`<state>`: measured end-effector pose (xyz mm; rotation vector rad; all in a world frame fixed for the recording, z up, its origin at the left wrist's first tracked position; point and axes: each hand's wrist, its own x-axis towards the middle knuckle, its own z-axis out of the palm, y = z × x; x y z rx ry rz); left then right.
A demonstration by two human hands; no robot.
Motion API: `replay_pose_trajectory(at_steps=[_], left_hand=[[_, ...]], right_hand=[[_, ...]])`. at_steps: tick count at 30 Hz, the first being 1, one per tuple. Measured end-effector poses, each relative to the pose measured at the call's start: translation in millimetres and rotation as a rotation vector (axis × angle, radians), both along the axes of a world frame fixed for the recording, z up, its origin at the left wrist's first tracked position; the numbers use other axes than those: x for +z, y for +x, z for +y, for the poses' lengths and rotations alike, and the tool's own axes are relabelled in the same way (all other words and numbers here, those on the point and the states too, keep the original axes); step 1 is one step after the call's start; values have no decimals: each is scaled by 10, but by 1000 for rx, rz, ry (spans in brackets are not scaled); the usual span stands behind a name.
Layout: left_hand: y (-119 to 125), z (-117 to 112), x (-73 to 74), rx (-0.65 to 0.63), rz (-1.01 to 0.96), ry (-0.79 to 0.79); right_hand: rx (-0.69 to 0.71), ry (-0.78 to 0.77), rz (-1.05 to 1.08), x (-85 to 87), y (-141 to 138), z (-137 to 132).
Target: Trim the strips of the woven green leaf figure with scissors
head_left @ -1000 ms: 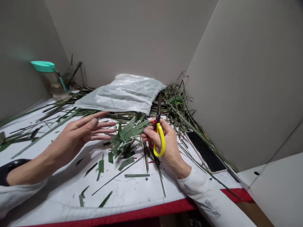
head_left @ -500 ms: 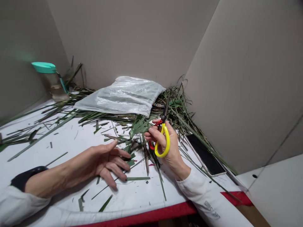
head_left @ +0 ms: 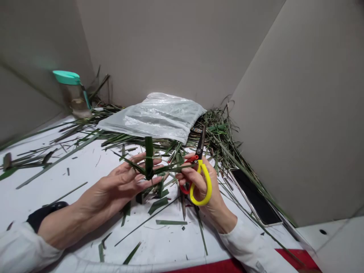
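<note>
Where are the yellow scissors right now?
In the head view, the yellow-handled scissors are in the person's right hand, right of centre, with their tips just past the corner of the clear plastic bag and a black phone to their right.

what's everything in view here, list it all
white table cover with red edge: 1, white and red, under everything
clear plastic bag: 1, translucent, back of table
glass jar with teal lid: 1, clear and teal, back left corner
flat black smartphone: 1, black, right side of table
loose leaf strips: many, green, heaped back right and scattered
crossed leaf strips: 1 bunch, green, in left hand
scissors with yellow and red handles: 1, yellow, red and black, in right hand
left hand: 1, bare, front left
right hand: 1, bare, front right
long sleeves: 2, white, on both forearms
</note>
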<state>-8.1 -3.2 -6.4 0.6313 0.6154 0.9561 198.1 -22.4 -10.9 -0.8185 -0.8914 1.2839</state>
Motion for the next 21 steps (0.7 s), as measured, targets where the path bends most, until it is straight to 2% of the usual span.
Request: replay_pose_trajectory(at_steps=[4, 8, 11, 17, 21], left_hand=[[23, -39, 30, 86, 86, -32], [24, -38, 35, 38, 138, 89], [3, -32, 42, 107, 214, 122], [-38, 7, 120, 127, 232, 30], [-68, 58, 211, 166, 166, -64]], right_hand=[[1, -49, 0, -27, -38, -40], [-1, -70, 46, -17, -102, -89], [21, -88, 30, -7, -137, -114], [96, -127, -93, -58, -132, -143], [79, -78, -325, -66, -56, -138]])
